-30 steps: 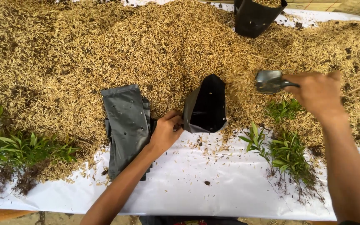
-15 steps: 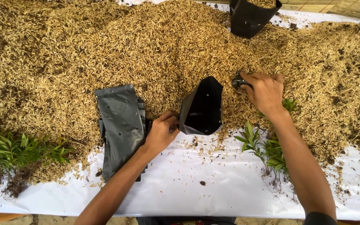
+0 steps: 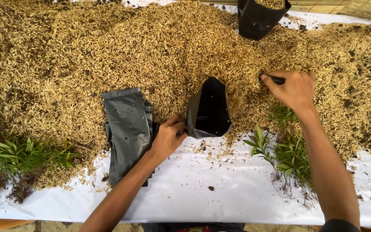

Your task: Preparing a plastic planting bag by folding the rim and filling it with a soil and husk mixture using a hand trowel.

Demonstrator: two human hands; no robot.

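Observation:
My left hand [image 3: 168, 137] pinches the near rim of an open black plastic grow bag [image 3: 209, 109] lying tilted with its mouth toward the husk heap. My right hand [image 3: 292, 88] grips the dark handle of a scoop [image 3: 275, 79], whose bowl is buried in the big pile of golden rice husk [image 3: 151, 56]. A spill of husk hangs at the bag's mouth, between the scoop and the bag. A flat stack of grey-black empty bags [image 3: 127, 129] lies just left of my left hand.
A filled black bag [image 3: 260, 19] stands at the back. Green seedlings with bare roots lie at the right [image 3: 288, 157] and at the left [image 3: 18, 157]. A white sheet [image 3: 202, 197] covers the table's near edge.
My right hand swung left from the right side, pushed the scoop into the husk beside the bag, and now drags husk toward the bag's mouth. The left hand kept hold of the bag.

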